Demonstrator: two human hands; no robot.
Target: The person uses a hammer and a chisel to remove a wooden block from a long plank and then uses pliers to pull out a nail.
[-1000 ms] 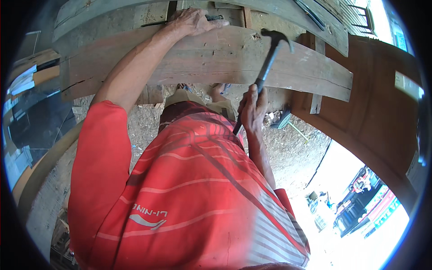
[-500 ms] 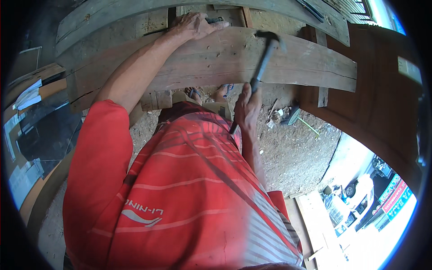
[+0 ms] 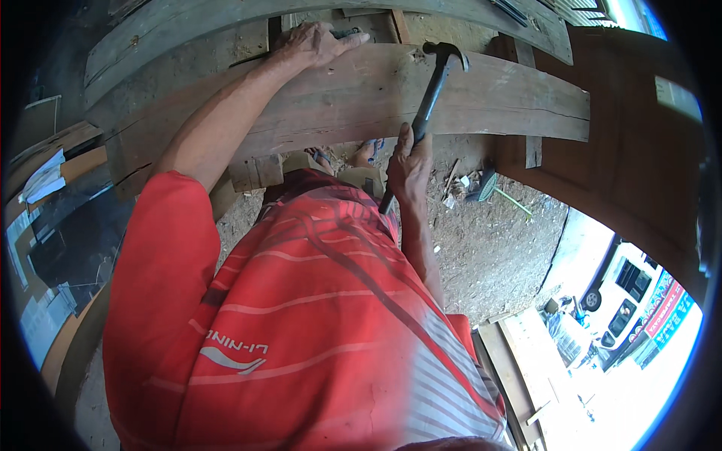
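Observation:
My right hand [image 3: 410, 167] is closed round the lower handle of a claw hammer [image 3: 430, 94]. The hammer's dark head lies over the far edge of a broad, weathered wooden plank [image 3: 331, 105], its claw pointing right. I cannot tell if the head touches the wood. At that same far edge, left of the hammer, is my left hand [image 3: 316, 46], its thumb stretched to the right along the edge. Its fingers curl down over the far side and are mostly hidden. A dark, rod-like piece [image 3: 347, 33] shows beside them; its kind is unclear.
Beyond lies a second long board [image 3: 203, 22] with dark thin tools [image 3: 519, 13] on it. Wooden supports [image 3: 533, 150] run under the plank. A large brown panel [image 3: 609, 143] stands at right. A green-handled brush-like thing [image 3: 489, 186] lies on the littered ground; dark panes [image 3: 75, 233] lean left.
The view has shifted slightly. The hammer, blurred before, now appears sharp, its head a little farther left and higher in the picture. My left hand keeps its place at the plank's far edge.

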